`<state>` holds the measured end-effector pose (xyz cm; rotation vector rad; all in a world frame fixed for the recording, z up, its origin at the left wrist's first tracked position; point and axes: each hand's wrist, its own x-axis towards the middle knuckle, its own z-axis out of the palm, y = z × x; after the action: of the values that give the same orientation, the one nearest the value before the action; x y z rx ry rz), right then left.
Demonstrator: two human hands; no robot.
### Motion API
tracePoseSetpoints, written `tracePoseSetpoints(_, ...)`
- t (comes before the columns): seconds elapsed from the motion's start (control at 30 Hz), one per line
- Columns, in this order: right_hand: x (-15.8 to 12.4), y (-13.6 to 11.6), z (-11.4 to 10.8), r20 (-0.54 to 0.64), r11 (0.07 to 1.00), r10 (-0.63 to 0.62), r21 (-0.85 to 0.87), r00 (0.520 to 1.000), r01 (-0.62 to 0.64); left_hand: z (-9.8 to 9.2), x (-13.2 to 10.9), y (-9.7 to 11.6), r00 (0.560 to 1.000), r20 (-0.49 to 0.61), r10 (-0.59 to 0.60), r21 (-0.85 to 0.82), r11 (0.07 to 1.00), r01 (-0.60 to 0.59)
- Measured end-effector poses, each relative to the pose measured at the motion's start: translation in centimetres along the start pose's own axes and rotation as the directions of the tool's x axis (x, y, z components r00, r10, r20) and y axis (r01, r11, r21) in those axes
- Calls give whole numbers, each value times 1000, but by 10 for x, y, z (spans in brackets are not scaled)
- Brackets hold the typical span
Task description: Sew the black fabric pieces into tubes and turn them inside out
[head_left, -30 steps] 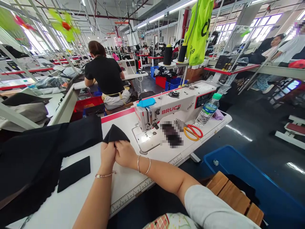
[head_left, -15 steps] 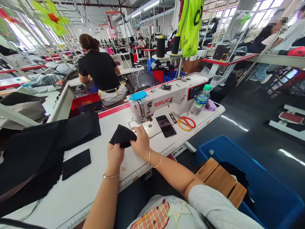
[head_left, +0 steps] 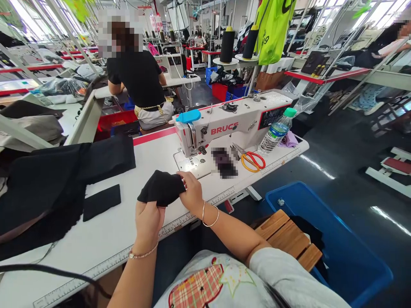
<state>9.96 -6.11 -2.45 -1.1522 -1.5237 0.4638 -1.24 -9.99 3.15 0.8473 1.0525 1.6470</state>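
Observation:
Between my two hands a small piece of black fabric [head_left: 163,187] is held up over the front of the white sewing table [head_left: 105,239]. My left hand [head_left: 147,222] grips its lower left part, the fingers hidden beneath the cloth. At its right edge, my right hand [head_left: 192,194] pinches the fabric between thumb and fingers. The sewing machine [head_left: 224,126] stands just beyond, with its needle area behind the cloth. A flat black fabric piece [head_left: 102,202] lies on the table to the left, beside a larger heap of black fabric [head_left: 41,188].
Right of the needle area lie a blurred phone [head_left: 224,163] and scissors [head_left: 252,160], with a water bottle [head_left: 276,131] behind. A blue bin [head_left: 349,239] with a wooden slatted board [head_left: 289,237] stands at lower right. A co-worker [head_left: 136,81] sits ahead. A ruler strip [head_left: 183,221] follows the table edge.
Both hands have drawn the black fabric slightly toward me and left, away from the machine. The cloth looks more spread out. The camera view has shifted a little.

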Motion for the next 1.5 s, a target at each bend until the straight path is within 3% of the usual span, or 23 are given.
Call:
tracePoseSetpoints(0.17,4,-2,-6,13,904,239,362,971,-227,-26,-6,-9,980,92,-178,-10,984,179)
tracePoseSetpoints(0.23,0,-4,-7,61,868,254,426,965,-255,-34,-7,-13,976,104,-192,-35,980,197)
tracePoseSetpoints(0.4,-21,-8,-3,66,979,22,199,998,-35,-38,-8,-18,996,29,-86,-79,993,88)
tracePoseSetpoints(0.5,-32,-6,2,99,994,-68,87,993,59,-36,-8,-17,998,9,-57,-61,996,57)
tracePoseSetpoints(0.6,-36,-5,5,113,994,-67,91,991,57,-36,-8,-14,996,-14,-84,-44,996,83)
tracePoseSetpoints(0.7,-37,-8,4,101,981,24,190,995,-43,-40,-7,-10,991,-3,-134,-20,991,134)
tracePoseSetpoints(0.8,-35,-15,1,143,881,164,425,976,-210,-49,-6,-8,981,37,-190,32,982,189)
tracePoseSetpoints(0.9,-30,-23,-3,246,639,298,667,922,-384,-58,-7,-9,961,98,-258,72,965,252)
tracePoseSetpoints(0.97,-28,-28,-6,313,494,362,735,878,-465,-63,-8,-10,941,156,-300,97,953,288)
tracePoseSetpoints(1.1,-28,-35,-11,408,300,456,766,791,-568,-74,-8,-12,888,285,-361,178,930,321)
tracePoseSetpoints(1.27,-28,-40,-18,518,97,479,772,709,-629,-95,-10,-16,843,381,-380,338,906,256)
tracePoseSetpoints(1.33,-28,-39,-19,534,76,465,770,706,-633,-100,-12,-15,810,410,-419,389,884,260)
tracePoseSetpoints(1.4,-29,-36,-20,543,108,437,760,717,-641,-98,-15,-8,747,464,-476,399,865,304)
tracePoseSetpoints(1.47,-31,-31,-22,546,214,367,738,753,-640,-92,-18,2,659,535,-528,376,848,374)
tracePoseSetpoints(1.5,-33,-28,-23,532,310,308,728,789,-612,-88,-19,7,620,563,-546,358,838,412)
